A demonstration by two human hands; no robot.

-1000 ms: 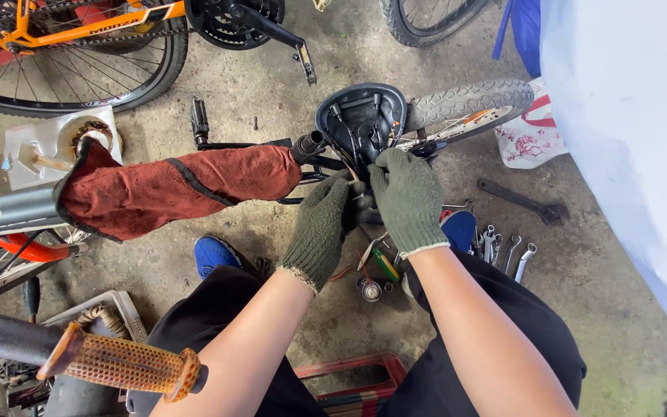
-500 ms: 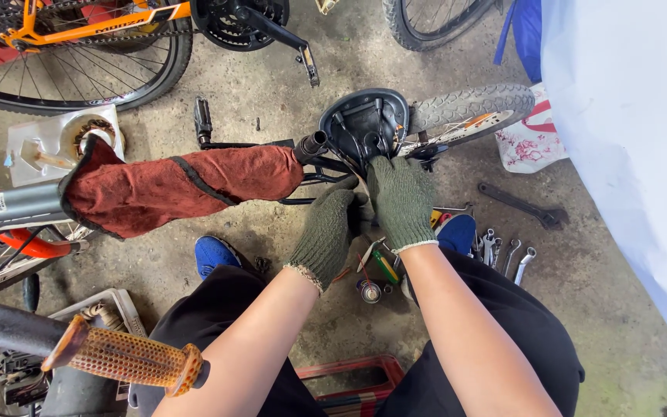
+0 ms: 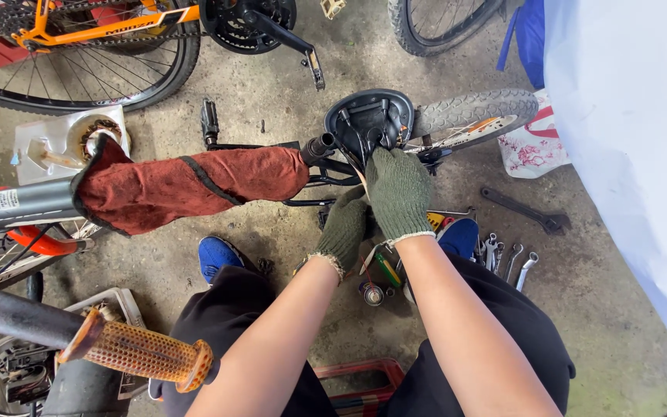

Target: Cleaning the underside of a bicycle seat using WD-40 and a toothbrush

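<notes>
A small bicycle lies upside down in front of me, its black saddle on the concrete floor. A dark red rag is wrapped round its frame tube. Both my hands wear green knit gloves. My right hand lies over the black frame tubes just below the saddle, fingers curled down onto them. My left hand sits lower and to the left, touching the right, and is closed around a frame part that the glove hides. The knobby rear tyre stands just right of the saddle.
Several spanners and a long dark wrench lie on the floor at right, by my blue shoes. A small can stands between my knees. An orange bicycle stands at the back, with an orange handlebar grip near left and a white sheet at right.
My right hand has shifted a little up toward the saddle, and my left hand has dropped slightly below it. The bicycle has stayed in place.
</notes>
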